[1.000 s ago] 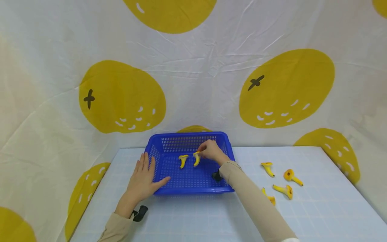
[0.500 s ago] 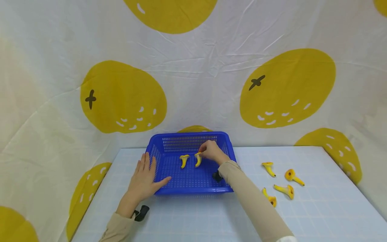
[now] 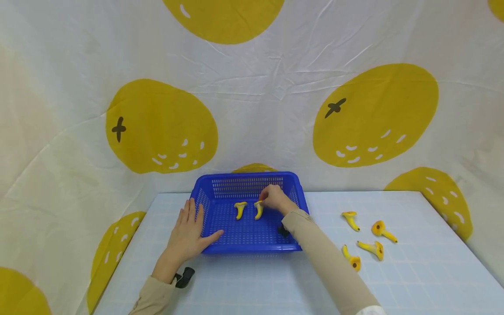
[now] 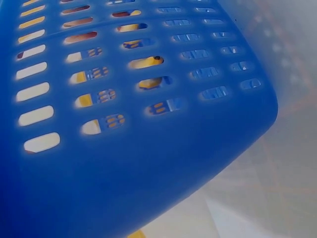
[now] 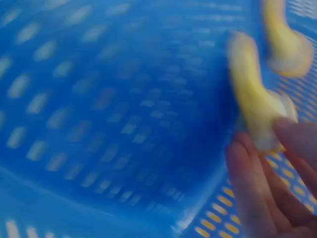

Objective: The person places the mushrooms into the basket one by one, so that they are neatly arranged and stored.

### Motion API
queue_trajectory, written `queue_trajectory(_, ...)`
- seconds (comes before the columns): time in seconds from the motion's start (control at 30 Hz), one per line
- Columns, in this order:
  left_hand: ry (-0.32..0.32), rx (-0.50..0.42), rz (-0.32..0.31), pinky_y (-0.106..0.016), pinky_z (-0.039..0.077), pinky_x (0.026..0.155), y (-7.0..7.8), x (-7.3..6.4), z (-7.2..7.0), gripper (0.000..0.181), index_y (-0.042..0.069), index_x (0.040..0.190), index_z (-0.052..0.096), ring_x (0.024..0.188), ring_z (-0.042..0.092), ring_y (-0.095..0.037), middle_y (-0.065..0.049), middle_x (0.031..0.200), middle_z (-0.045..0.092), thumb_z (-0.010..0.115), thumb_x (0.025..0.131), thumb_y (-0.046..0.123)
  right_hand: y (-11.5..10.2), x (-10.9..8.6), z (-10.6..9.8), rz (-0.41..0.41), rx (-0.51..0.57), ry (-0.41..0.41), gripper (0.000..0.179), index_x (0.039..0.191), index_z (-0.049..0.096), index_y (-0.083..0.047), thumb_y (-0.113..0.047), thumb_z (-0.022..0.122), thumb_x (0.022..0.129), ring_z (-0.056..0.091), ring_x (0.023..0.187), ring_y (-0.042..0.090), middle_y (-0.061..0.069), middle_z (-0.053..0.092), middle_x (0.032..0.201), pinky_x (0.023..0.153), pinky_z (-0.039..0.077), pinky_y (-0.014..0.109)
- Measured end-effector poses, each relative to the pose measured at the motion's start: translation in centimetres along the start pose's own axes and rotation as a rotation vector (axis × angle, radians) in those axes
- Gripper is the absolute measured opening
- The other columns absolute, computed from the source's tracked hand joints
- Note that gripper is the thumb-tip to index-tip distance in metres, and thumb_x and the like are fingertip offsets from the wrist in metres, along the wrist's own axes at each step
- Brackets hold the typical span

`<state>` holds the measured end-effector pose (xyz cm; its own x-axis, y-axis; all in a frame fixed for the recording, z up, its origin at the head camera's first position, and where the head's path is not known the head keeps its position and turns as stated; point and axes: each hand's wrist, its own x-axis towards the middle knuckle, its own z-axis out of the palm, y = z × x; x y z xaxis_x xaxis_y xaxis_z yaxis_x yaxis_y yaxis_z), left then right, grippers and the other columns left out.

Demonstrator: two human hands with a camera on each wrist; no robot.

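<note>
A blue plastic basket (image 3: 252, 249) with slotted walls stands on the table. Inside it my right hand (image 3: 276, 199) pinches a yellow chanterelle-like mushroom (image 3: 258, 211) by its cap, stem pointing down toward the basket floor. The right wrist view has thumb and fingertips at the cap of this mushroom (image 5: 250, 84). Left of it lies a second mushroom (image 3: 239, 211), seen also in the right wrist view. My left hand (image 3: 185, 238) rests along the basket's left rim, fingers straight and thumb spread over the front corner. The left wrist view is filled by the basket's outer wall (image 4: 138, 168).
Several more yellow mushrooms lie on the table to the right: one at the back (image 3: 350, 220), another beside it (image 3: 383, 231), one in front (image 3: 371, 248) and one near my right sleeve (image 3: 351, 258). A white cloth (image 3: 260, 109) printed with yellow fruit hangs behind the table.
My right hand has sunk slightly with the mushroom in its fingers, deeper into the basket. The left hand stays at the rim.
</note>
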<state>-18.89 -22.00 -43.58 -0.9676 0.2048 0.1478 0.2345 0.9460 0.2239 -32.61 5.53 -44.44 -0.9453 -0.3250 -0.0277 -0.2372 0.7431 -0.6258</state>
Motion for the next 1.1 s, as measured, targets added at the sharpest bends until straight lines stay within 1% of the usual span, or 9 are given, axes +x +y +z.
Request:
queue_trajectory(0.1,-0.008,-0.006,0.003,-0.057,0.005,0.119,-0.04,0.02,0.26,0.111,-0.013,0.151,0.022,0.148,-0.001,-0.047,-0.034,0.159,0.001,0.051,0.087,0.074,0.27,0.14,0.2,-0.012,-0.041,0.003,0.004,0.086,0.077,-0.004,-0.002,0.076,0.082,0.062,0.073,0.016,0.004,0.071,0.081,0.069,0.054,0.029)
queue_trajectory(0.2,-0.014,-0.009,-0.002,-0.056,0.004,0.119,-0.08,0.1,0.31,0.112,-0.012,0.152,0.021,0.149,-0.003,-0.046,-0.033,0.16,-0.001,0.05,0.087,0.075,0.32,0.19,0.15,-0.005,-0.041,0.005,0.004,0.084,0.077,-0.004,-0.001,0.075,0.081,0.062,0.072,0.017,0.004,0.071,0.08,0.067,0.054,0.029)
queue_trajectory(0.4,-0.008,-0.011,-0.007,-0.057,0.005,0.119,-0.03,0.17,0.07,0.112,-0.013,0.151,0.021,0.148,-0.001,-0.048,-0.034,0.16,-0.001,0.051,0.087,0.074,0.16,0.16,-0.08,0.02,-0.063,0.026,0.007,0.081,0.076,-0.005,0.0,0.074,0.076,0.062,0.072,0.019,0.005,0.071,0.079,0.068,0.054,0.033)
queue_trajectory(0.63,-0.009,0.0,-0.016,-0.057,0.005,0.119,0.17,0.12,-0.13,0.111,-0.013,0.151,0.022,0.148,-0.001,-0.047,-0.034,0.159,0.001,0.051,0.088,0.073,0.0,0.04,-0.12,0.049,-0.022,0.01,0.005,0.081,0.076,-0.004,-0.001,0.075,0.078,0.063,0.067,0.018,0.005,0.07,0.078,0.063,0.054,0.03)
queue_trajectory(0.77,-0.01,0.004,-0.016,-0.057,0.005,0.119,0.19,0.11,-0.18,0.111,-0.013,0.151,0.022,0.148,0.0,-0.047,-0.034,0.159,0.002,0.05,0.088,0.074,-0.01,0.11,-0.06,0.053,-0.023,0.005,0.003,0.082,0.076,-0.005,-0.004,0.076,0.079,0.062,0.068,0.017,0.004,0.069,0.078,0.063,0.054,0.029)
queue_trajectory(0.93,-0.014,0.002,-0.019,-0.057,0.004,0.119,0.13,0.09,-0.21,0.11,-0.013,0.151,0.021,0.148,-0.001,-0.047,-0.034,0.159,0.001,0.05,0.088,0.074,-0.17,0.11,-0.02,0.036,-0.028,-0.002,0.003,0.082,0.076,-0.005,-0.005,0.077,0.08,0.062,0.07,0.017,0.005,0.069,0.08,0.064,0.054,0.029)
queue_trajectory(1.1,-0.001,0.002,-0.012,-0.057,0.005,0.119,0.1,0.11,-0.1,0.11,-0.013,0.151,0.022,0.148,0.0,-0.047,-0.034,0.159,0.002,0.051,0.088,0.073,-0.24,0.23,-0.03,-0.004,-0.037,0.01,0.004,0.082,0.076,-0.005,-0.002,0.075,0.079,0.061,0.074,0.018,0.004,0.07,0.08,0.07,0.053,0.031)
